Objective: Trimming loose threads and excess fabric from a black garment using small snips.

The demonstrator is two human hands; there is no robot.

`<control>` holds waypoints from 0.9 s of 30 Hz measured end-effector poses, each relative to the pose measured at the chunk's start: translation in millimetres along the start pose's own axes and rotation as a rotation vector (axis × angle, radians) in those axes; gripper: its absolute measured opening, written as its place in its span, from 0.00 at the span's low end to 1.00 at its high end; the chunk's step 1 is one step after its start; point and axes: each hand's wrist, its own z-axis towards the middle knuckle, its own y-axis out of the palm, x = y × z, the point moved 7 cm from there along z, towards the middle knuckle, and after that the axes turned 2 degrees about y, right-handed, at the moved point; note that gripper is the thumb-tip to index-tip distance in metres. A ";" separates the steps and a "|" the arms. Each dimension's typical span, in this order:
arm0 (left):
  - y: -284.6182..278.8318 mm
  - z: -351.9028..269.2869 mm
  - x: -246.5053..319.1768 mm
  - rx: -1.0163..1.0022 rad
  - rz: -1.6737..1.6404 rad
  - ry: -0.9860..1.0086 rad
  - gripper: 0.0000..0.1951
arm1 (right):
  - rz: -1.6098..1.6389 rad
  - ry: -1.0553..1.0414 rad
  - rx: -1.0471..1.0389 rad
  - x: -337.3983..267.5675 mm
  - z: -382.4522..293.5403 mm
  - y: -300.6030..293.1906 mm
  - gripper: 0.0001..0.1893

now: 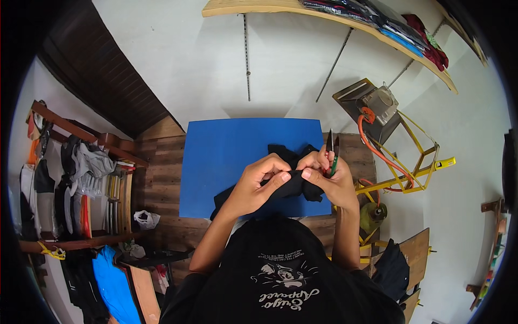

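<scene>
A black cloth garment (283, 191) lies partly on a blue tabletop (226, 150), its upper part raised between my hands. My left hand (265, 182) pinches an edge of the cloth between thumb and forefinger. Close beside it, my right hand (325, 172) pinches the same cloth with thumb and forefinger. Small scissors or thread snips (333, 156) with a green handle part are also tucked in my right hand, blades pointing away from me. The fingers hide part of the handle.
Shelves with folded clothes and frames (115, 210) stand at the left. A wooden wall shelf (275, 7) holds packed garments above. On the right are a yellow metal stand (421, 174), an orange hose (374, 150) and a green gas cylinder (373, 214). A white plastic bag (146, 220) lies left of the table.
</scene>
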 end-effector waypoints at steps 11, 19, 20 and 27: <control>4.3 1.4 -13.7 -0.099 0.025 -0.068 0.03 | 0.173 0.096 -0.008 12.2 2.4 -3.7 0.21; 9.6 -6.9 -14.5 -0.050 -0.126 -0.041 0.04 | 0.130 0.014 -0.065 -0.5 -2.3 9.1 0.21; 7.1 -10.3 -19.7 -0.054 -0.120 -0.034 0.04 | 0.099 0.020 -0.079 -1.7 -2.6 10.6 0.20; -0.1 -14.3 11.0 -0.050 0.214 0.113 0.02 | 0.040 0.060 -0.085 -2.8 -10.2 18.1 0.16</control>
